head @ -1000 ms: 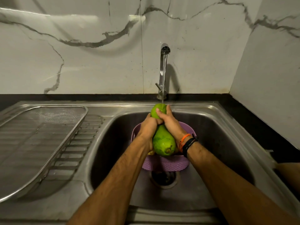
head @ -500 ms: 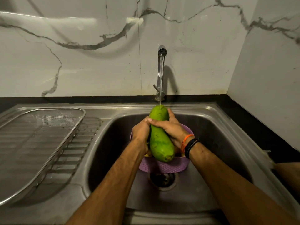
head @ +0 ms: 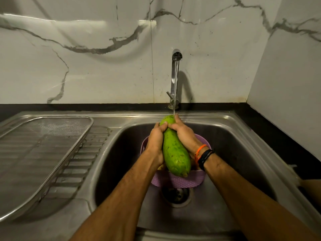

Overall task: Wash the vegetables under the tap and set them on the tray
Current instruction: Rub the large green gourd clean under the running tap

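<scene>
A long green gourd (head: 175,153) is held over the sink, its far end under the stream from the tap (head: 176,73). My left hand (head: 156,140) grips its upper part from the left. My right hand (head: 185,134) grips it from the right, with orange and black bands on the wrist. Below them a purple perforated basket (head: 178,182) sits in the sink basin (head: 225,150); a bit of something yellowish shows inside it, mostly hidden. The steel mesh tray (head: 43,150) rests on the drainboard at the left and holds nothing.
The drain (head: 176,194) lies just in front of the basket. A marble wall stands behind the sink and a side wall at the right. A black counter strip (head: 278,129) runs along the back and right.
The gourd has turned and slid forward in my hands, showing more of its length. Both hands have shifted up toward its far end under the water.
</scene>
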{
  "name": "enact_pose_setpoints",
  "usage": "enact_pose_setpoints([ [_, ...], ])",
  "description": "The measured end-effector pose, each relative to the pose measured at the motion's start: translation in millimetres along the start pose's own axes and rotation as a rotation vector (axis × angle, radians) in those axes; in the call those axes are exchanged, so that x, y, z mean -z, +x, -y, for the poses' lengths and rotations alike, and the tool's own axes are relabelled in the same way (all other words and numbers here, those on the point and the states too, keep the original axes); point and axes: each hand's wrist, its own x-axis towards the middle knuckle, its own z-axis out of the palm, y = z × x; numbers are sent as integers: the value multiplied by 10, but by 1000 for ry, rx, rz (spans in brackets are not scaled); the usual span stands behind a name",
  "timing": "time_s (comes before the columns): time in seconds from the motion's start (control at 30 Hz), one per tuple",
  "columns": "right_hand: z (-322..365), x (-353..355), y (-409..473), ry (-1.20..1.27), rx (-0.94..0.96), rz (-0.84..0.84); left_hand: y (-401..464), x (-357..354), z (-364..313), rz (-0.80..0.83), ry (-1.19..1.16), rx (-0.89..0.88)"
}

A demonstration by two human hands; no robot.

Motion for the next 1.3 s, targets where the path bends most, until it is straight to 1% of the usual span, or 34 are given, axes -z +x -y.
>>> enact_pose_setpoints([
  [0.03,-14,-11,4,-87,7,19,43,15,5,-18,10,-32],
  [0.07,-50,-30,14,-115,8,56,76,26,5,-43,14,-59],
  [0.13,-93,-60,38,-93,-5,92,65,24,-8,-88,32,-94],
  [0.23,-28,-69,116,-27,-1,82,57,54,0,-49,12,-89],
  [0.33,-37,-119,160,48,-29,70,144,80,-33,-49,1,-68],
  [0.43,-170,-187,145,37,-17,113,261,181,-54,-54,-33,-61],
  [0.5,-169,-163,168,46,-19,101,154,137,-65,-78,16,-96],
  [0.57,-129,-101,226,74,-25,49,112,86,4,-44,39,-81],
  [0.63,-105,-82,230,52,-30,16,121,64,-3,-33,63,-81],
  [0.67,-117,-102,185,47,-26,29,123,71,-37,-29,53,-83],
  [0.73,-182,-122,113,60,-15,109,193,115,-81,-84,35,-95],
  [0.8,-195,-118,126,108,-43,152,186,140,-61,-97,66,-107],
  [0.87,-143,-101,186,149,-46,92,138,107,-15,-52,87,-104],
  [0.93,-96,-100,226,96,-51,34,125,70,3,-21,78,-101],
  [0.97,-106,-104,234,66,-41,32,117,63,-23,-25,68,-102],
  [1.03,-159,-147,144,69,-10,95,151,95,-85,-30,40,-106],
  [1.1,-182,-150,127,89,-16,121,123,109,-98,-48,81,-129],
  [1.13,-155,-131,138,113,-16,111,107,106,-76,-28,91,-138],
  [1.2,-96,-83,201,132,-6,50,116,84,-3,28,101,-104],
  [1.27,-62,-68,220,91,-21,8,100,50,4,26,98,-106],
  [1.3,-85,-77,198,82,-6,12,109,44,-13,16,93,-109],
])
